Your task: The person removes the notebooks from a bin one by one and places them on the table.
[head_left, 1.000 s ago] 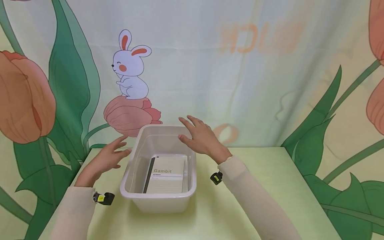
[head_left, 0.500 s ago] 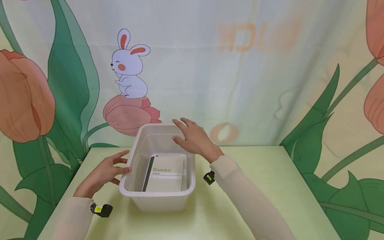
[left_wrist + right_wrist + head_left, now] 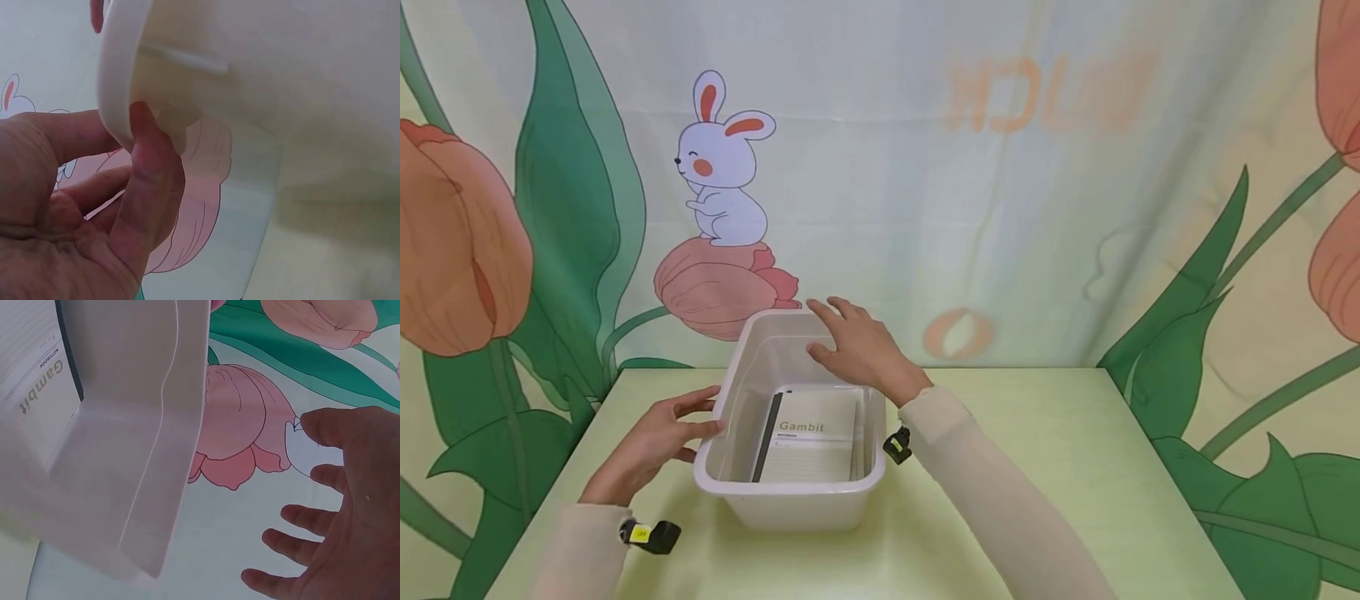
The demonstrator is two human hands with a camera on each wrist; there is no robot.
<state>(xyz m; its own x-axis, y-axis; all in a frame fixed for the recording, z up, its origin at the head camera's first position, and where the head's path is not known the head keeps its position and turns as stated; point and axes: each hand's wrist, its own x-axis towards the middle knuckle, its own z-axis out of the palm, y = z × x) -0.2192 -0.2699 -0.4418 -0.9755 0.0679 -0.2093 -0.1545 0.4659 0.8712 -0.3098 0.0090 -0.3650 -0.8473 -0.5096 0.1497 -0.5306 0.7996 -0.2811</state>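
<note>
A white plastic basin [image 3: 797, 508] stands on the table, with "Gambit" notebooks [image 3: 808, 450] lying inside it, the top one having a dark spine. At its left rim, my left hand [image 3: 658, 429] holds the edge. The left wrist view shows a fingertip under the rim's lip [image 3: 115, 75], while the thumb's tip is hidden behind it. My right hand [image 3: 857, 342], fingers spread and relaxed, hovers over the basin's far right side. In the right wrist view, the right fingers [image 3: 300, 544] are apart from the basin wall [image 3: 144, 450] and hold nothing.
A pale green table [image 3: 1000, 467] extends right and in front of the basin. Close behind it hangs a cloth backdrop [image 3: 880, 183] printed with a rabbit and tulips. Each sleeve cuff carries a small black wrist camera [image 3: 651, 536].
My left hand has come down and in from beside the basin to its left rim. The right hand has moved left over the basin, fingers still spread. The notebooks lie as before.
</note>
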